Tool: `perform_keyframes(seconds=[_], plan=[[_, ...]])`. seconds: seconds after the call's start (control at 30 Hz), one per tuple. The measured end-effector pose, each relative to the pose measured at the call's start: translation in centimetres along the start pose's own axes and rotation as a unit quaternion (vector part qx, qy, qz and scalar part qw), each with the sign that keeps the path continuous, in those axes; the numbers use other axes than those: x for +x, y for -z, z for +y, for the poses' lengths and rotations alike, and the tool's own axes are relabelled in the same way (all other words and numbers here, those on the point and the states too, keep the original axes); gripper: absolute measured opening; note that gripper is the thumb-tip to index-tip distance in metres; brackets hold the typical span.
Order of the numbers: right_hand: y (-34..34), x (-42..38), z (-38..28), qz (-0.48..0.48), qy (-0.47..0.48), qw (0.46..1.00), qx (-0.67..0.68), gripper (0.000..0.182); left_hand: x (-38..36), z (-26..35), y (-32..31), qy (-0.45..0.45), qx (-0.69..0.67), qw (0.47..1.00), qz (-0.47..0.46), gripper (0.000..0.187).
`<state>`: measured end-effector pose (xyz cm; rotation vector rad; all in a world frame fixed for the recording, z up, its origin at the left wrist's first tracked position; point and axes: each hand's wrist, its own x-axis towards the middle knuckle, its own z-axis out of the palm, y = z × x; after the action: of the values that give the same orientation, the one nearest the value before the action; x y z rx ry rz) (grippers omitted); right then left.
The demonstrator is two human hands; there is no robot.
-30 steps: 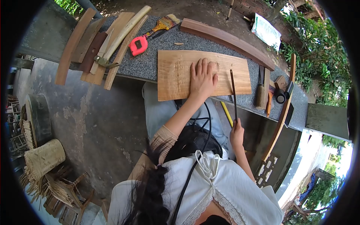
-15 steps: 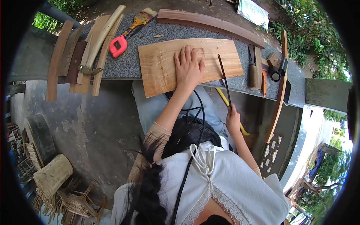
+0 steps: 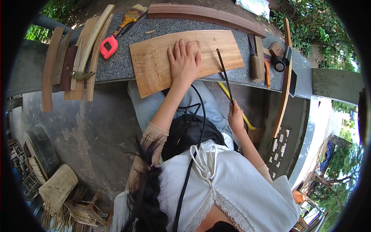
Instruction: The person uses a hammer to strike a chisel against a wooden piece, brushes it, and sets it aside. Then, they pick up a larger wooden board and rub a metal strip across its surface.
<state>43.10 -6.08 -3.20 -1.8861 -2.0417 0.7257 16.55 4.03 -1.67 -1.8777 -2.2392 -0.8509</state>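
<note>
Squarely across the near edge of the tabletop point(image 3: 127, 65): a pale wooden board point(image 3: 154, 62), long axis running along that edge, near corner overhanging toward the lap. Pressed flat on its middle, the left hand point(image 3: 183, 63), fingers spread, palm down, holding nothing, only pinning the board. Below the near edge and off the board's right end, the right hand point(image 3: 235, 118), closed around the lower end of a thin dark rod point(image 3: 225, 75). Rod slanted up and slightly leftward, its tip reaching over the board's right portion, just beside the left hand's fingers but apart from them. So: board lying up and to the left of the right-hand grip, rod's long axis nearly crosswise to the board's; left hand already on the board, right hand the farther one, linked to it only by the rod.

Further out, along the far edge, a long curved dark plank point(image 3: 201, 15). Toward the left end of the tabletop, a red tape measure point(image 3: 108, 45), a paintbrush point(image 3: 129, 17) and a bundle of curved wooden slats point(image 3: 58, 65). Toward the right end, a wooden mallet point(image 3: 256, 63), a roll of black tape point(image 3: 279, 65) and a long curved strip point(image 3: 284, 83) hanging past the near edge. Under the tabletop, a yellow-handled tool point(image 3: 241, 114), partly hidden.
</note>
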Motion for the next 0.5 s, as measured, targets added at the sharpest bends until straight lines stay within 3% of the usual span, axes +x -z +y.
perform_keyframes(seconds=[0.07, 0.13, 0.23, 0.33, 0.5], plan=[[0.5, -2.6, 2.1, -0.010, -0.022, 1.000, -0.011, 0.019, -0.1, 0.1, -0.3, -0.001, -0.002, 1.000, -0.003, 0.049], [0.9, -3.6, 3.2, 0.000, 0.014, 1.000, -0.014, 0.019, -0.1, -0.1, -0.5, -0.003, 0.017, 1.000, -0.001, 0.049], [1.0, 0.4, -0.6, -0.020, -0.005, 1.000, -0.016, 0.018, -0.1, -0.1, -0.5, -0.009, 0.020, 1.000, 0.001, 0.049], [0.2, 4.5, -3.4, 0.031, 0.071, 0.997, -0.008, 0.017, -0.1, -0.1, -0.4, -0.002, 0.012, 1.000, -0.001, 0.049], [-0.4, -0.2, 0.2, 0.007, -0.004, 1.000, -0.010, 0.025, 0.0, 0.0, -0.4, 0.003, 0.012, 1.000, -0.006, 0.051]])
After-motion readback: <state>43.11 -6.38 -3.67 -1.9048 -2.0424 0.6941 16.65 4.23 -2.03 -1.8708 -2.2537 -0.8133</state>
